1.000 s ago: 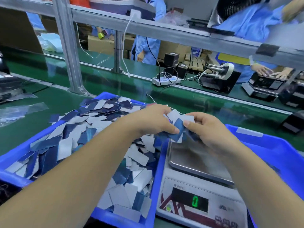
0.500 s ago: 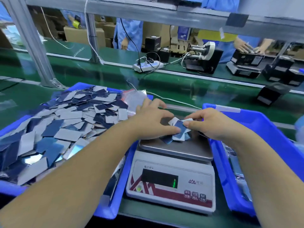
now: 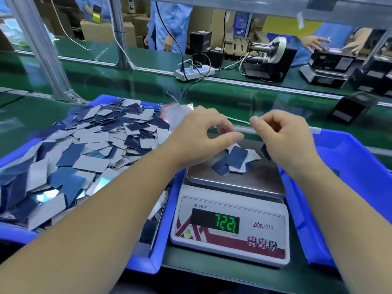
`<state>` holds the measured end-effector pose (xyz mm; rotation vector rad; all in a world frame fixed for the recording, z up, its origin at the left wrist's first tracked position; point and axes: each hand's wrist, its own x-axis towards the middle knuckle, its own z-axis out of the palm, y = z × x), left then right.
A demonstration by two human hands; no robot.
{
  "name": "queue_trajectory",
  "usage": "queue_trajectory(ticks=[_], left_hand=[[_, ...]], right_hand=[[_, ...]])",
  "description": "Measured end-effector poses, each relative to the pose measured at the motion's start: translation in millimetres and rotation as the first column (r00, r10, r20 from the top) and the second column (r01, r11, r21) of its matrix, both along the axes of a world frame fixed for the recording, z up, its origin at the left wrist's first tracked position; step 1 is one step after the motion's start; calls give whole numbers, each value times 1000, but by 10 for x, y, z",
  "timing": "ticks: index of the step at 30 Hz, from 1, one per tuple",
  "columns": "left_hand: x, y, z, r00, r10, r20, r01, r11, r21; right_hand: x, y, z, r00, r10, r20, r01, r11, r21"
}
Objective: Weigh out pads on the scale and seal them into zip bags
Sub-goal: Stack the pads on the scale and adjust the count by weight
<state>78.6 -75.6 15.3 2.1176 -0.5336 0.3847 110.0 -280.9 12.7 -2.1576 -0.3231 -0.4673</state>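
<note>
A small heap of blue and grey pads lies on the steel pan of the white scale, whose display shows green digits. My left hand hovers just over the heap, fingers loosely curled and holding nothing. My right hand is above the pan's right side with its fingers curled. A dark pad sticks out tilted from under its palm, apparently held. The blue bin to the left holds a big pile of loose pads.
Clear zip bags lie at the left bin's far corner. A second blue bin stands right of the scale. Beyond run a green conveyor belt, a power strip, machines and people in blue coats. A metal post rises at far left.
Both hands have let go of the bunch of pads and lifted apart above the pan. The pads now lie on the pan, and the display went from zero to a reading.
</note>
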Motion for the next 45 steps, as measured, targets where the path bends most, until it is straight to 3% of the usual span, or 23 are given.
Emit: queue_trajectory(ticks=[5,12,18,22,27,31,34,37,41,45], left_hand=[[-79,-151,-2,991,-115,66,110,991,75],[-98,-157,-20,981,-189,39,190,981,-40],[48,71,7,997,-56,-62,45,987,-157],[204,400,44,983,138,-119,-163,959,-231],[206,605,45,913,215,-346,-242,970,-36],[198,717,40,827,301,-474,-295,951,90],[245,792,2,807,368,-461,-333,929,159],[241,699,8,852,344,-395,-330,938,105],[101,336,28,968,161,-195,-142,984,107],[29,39,0,993,-46,-105,70,967,245]], right_hand=[[-166,204,10,965,57,256,-83,992,91],[-249,244,3,942,203,269,-244,961,132],[-222,184,32,952,257,166,-276,955,107],[-146,173,197,936,301,180,-292,953,-76],[157,88,286,943,313,114,-250,890,-381],[279,-64,43,975,218,52,-182,906,-381],[269,-159,0,961,277,-8,-256,875,-411],[240,-194,68,943,329,-44,-322,874,-364],[213,-156,106,906,407,-116,-421,842,-338],[195,-132,124,882,438,-176,-470,783,-408]])
